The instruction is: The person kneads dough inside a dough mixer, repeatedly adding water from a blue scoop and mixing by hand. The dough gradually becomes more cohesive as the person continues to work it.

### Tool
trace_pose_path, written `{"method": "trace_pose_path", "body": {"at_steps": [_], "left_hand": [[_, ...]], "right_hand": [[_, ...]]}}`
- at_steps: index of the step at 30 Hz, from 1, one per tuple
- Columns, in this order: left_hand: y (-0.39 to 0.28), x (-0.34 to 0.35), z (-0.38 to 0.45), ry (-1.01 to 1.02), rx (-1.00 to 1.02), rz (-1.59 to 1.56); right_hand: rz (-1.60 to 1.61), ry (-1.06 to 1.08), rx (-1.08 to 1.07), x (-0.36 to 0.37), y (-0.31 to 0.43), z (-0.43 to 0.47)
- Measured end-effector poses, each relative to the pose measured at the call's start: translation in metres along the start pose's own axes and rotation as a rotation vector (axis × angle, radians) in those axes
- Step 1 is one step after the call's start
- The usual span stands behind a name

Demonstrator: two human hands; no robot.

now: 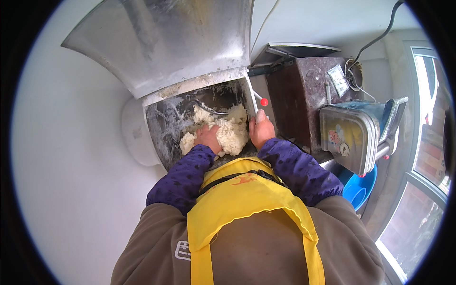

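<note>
My left hand [208, 138] lies on a rough, lumpy mass of pale dough [233, 133] in the metal tub of a dough mixer [162, 121]. Its fingers are spread, and their tips partly sink into the dough. At the tub's right wall, my right hand [262, 130] grips the rim [252, 94], with some fingers hidden. A curved metal mixing bar [210, 109] emerges from the dough near the back. Dry flour and dough residue coat the tub's inner walls. Behind the tub, its large metal lid [185, 42] stands raised.
A lever with a red knob [264, 102] juts out beside my right hand. Further right stand a dark red cabinet [285, 103], a machine with a clear lidded container [347, 139] and blue basins [356, 190]. A white wall [82, 142] is close on the left.
</note>
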State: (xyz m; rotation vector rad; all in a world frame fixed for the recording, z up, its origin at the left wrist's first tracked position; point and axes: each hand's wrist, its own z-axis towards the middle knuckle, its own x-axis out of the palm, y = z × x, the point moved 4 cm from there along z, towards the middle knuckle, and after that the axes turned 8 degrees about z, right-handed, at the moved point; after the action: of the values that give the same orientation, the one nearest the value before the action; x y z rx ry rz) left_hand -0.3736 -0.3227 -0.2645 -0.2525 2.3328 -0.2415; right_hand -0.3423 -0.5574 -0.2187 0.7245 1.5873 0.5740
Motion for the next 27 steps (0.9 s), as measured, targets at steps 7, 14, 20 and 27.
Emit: {"method": "trace_pose_path", "body": {"at_steps": [7,14,20,27], "left_hand": [[0.076,0.027,0.028,-0.238,-0.192,-0.239],[0.148,0.064,0.061,-0.315,-0.398,-0.938],[0.126,0.043,0.041,-0.202,-0.311,-1.62],[0.074,-0.017,0.019,-0.112,-0.172,-0.539]], "right_hand": [[0.002,-0.003,0.002,-0.002,0.003,-0.001],[0.021,-0.017,-0.005,-0.003,0.009,-0.001],[0.036,-0.017,-0.002,-0.005,0.012,0.0],[0.016,-0.031,0.019,-0.005,0.009,-0.001]]}}
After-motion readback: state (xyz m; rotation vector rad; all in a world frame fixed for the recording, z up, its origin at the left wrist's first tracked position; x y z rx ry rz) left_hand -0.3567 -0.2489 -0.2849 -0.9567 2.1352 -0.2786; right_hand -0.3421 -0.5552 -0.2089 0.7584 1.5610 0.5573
